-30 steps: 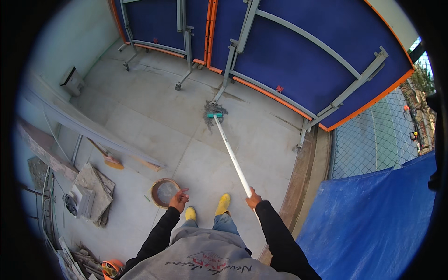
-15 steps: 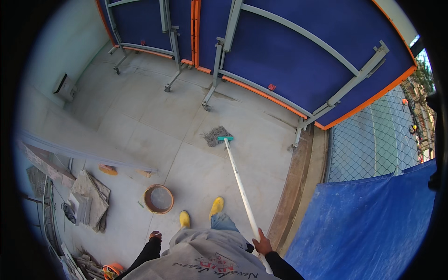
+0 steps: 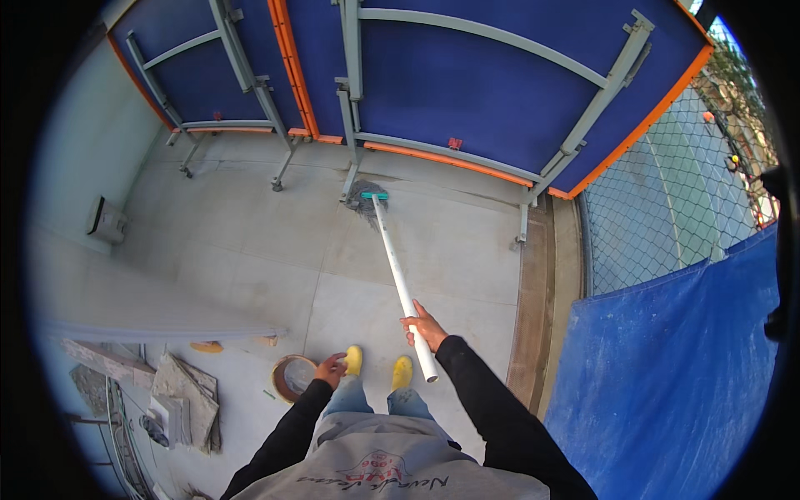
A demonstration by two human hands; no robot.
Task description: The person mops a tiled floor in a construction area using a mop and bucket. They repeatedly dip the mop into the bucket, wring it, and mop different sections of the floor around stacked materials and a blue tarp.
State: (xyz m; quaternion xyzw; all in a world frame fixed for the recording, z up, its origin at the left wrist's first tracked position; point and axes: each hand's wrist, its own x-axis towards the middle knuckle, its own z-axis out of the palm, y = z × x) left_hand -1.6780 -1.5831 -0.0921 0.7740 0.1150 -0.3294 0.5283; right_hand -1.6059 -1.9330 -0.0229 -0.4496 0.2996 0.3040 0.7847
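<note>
- From here I see the mop [image 3: 393, 262] out ahead, its strands [image 3: 361, 210] down on the floor [image 3: 271, 271] by a blue panel's [image 3: 467, 92] foot [image 3: 349, 178]; whether they touch, I can't tell.
- The right hand [image 3: 426, 326] is wrapped round the handle [image 3: 427, 364] near its end; the left hand [image 3: 332, 369], fingers loosely bent, holds nothing I can see.
- I judge mopping under way; what's done or left I can't read.
- The bucket's [image 3: 279, 379] contents are unclear; a blurred sheet [image 3: 167, 304] hides floor at left.

Right hand [image 3: 425, 327] grips mop handle [image 3: 392, 258]; mop head [image 3: 360, 205] lies at that hand's eleven o'clock. Left hand [image 3: 331, 370] is loosely curled, brown bucket [image 3: 278, 384] at its nine o'clock.
</note>
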